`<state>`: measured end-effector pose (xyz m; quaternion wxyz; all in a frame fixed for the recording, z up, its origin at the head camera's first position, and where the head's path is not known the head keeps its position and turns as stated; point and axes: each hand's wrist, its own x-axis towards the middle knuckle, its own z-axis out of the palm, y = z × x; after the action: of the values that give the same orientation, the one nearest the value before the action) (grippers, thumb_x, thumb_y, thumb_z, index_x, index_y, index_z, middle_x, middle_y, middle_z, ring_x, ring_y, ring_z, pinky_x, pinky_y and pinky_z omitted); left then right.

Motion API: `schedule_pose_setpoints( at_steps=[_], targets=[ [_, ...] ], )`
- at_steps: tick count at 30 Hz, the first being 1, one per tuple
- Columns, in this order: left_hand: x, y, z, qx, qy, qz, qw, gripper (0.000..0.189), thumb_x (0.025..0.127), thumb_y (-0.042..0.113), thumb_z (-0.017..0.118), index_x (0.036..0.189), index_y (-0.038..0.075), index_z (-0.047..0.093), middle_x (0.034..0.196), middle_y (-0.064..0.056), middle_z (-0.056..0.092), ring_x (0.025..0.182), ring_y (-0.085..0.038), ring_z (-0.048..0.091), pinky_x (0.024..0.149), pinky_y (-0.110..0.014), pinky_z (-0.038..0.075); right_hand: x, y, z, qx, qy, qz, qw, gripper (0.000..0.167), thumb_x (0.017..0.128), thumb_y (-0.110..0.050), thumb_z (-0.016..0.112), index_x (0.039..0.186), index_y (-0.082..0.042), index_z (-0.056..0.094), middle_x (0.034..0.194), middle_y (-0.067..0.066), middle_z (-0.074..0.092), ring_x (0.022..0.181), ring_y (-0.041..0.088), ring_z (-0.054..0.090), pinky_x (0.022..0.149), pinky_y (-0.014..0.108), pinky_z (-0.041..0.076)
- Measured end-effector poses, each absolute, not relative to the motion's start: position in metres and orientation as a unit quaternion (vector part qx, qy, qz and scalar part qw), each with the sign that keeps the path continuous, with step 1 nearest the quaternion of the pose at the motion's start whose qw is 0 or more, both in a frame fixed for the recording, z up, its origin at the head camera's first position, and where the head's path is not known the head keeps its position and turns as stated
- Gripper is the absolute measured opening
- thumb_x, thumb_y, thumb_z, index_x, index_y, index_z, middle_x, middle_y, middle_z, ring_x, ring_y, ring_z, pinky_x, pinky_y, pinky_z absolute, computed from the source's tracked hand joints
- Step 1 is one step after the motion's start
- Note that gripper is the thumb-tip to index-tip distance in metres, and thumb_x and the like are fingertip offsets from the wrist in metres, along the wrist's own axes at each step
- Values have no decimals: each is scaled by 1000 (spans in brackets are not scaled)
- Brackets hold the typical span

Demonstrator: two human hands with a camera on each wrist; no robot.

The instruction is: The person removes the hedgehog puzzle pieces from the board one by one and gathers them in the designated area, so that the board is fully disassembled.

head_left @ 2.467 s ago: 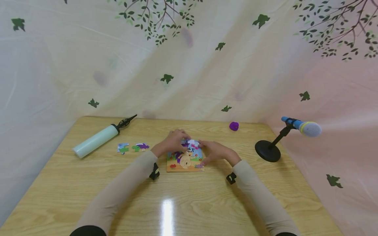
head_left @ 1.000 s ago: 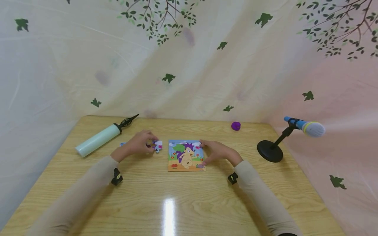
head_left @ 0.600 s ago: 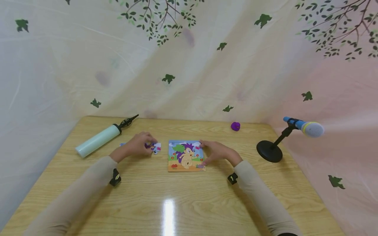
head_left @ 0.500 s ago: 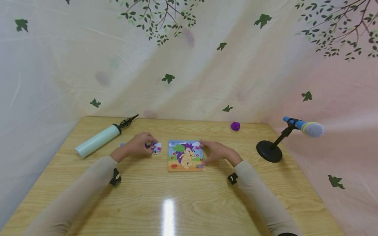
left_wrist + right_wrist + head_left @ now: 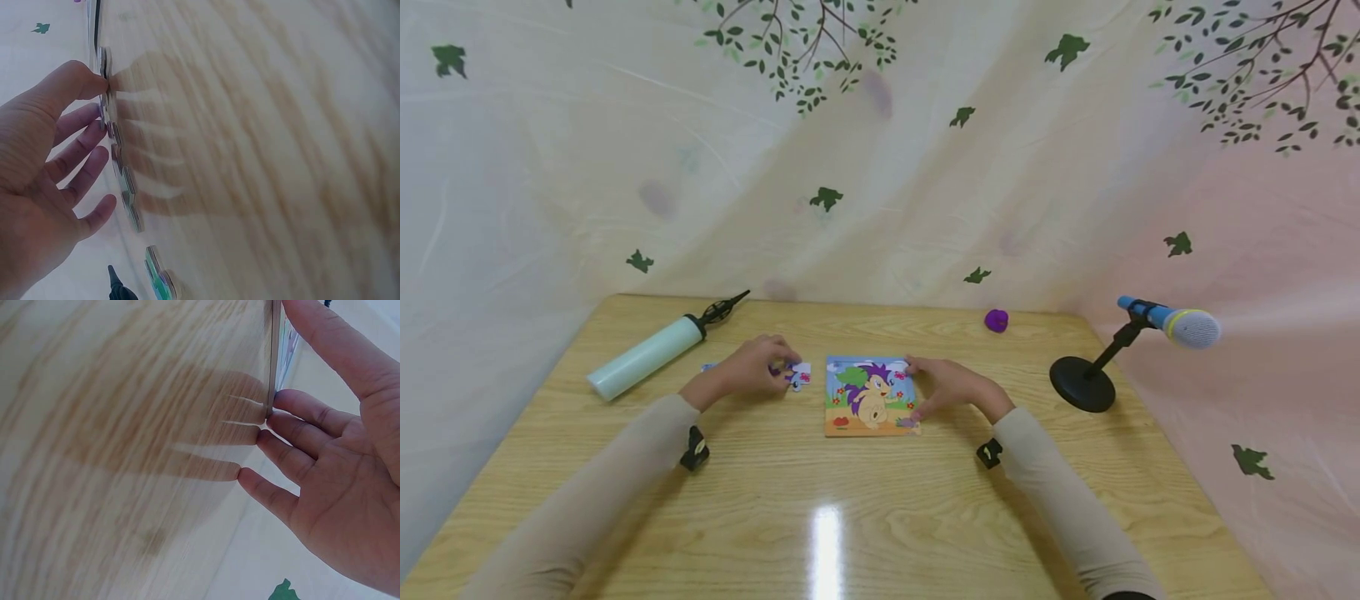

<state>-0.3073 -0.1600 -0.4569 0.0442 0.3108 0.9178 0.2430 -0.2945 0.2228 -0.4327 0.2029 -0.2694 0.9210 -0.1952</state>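
On the table, my left hand [image 5: 747, 367] pinches a jigsaw piece [image 5: 803, 375], white and blue with a pink bow, to the left of the puzzle board. In the left wrist view the thumb meets the piece's edge while the other fingers spread behind a row of flat pieces [image 5: 129, 192]. Another loose piece [image 5: 159, 275] lies apart from that row; in the head view my hand mostly hides it. The square puzzle board [image 5: 872, 410] shows a purple-haired hedgehog. Along its right edge rest the thumb and fingertips of my right hand [image 5: 957, 385], with the lower fingers nearly straight against the table.
A pale green hand pump [image 5: 647, 357] lies at the back left. Toward the back right sits a small purple object [image 5: 996, 321]. A blue toy microphone [image 5: 1189, 327] leans out from a black stand [image 5: 1082, 385] near the right edge of the wooden table [image 5: 910, 517].
My left hand has gone from over the board leftward to the loose pieces, carrying the piece with the bow, and has since stayed there. The hedgehog picture is uncovered. My right hand has kept its place.
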Motion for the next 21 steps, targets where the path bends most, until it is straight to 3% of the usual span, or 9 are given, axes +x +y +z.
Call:
schedule_pose_setpoints(
  at_steps=[21],
  targets=[
    [-309, -162, -459, 298, 921, 246, 51, 43, 81, 15, 76, 123, 6, 72, 119, -12, 66, 103, -25, 58, 87, -42, 50, -294, 223, -433, -269, 921, -196, 200, 105, 80, -32, 88, 159, 2, 27, 154, 15, 50, 151, 39, 32, 124, 53, 25]
  ],
)
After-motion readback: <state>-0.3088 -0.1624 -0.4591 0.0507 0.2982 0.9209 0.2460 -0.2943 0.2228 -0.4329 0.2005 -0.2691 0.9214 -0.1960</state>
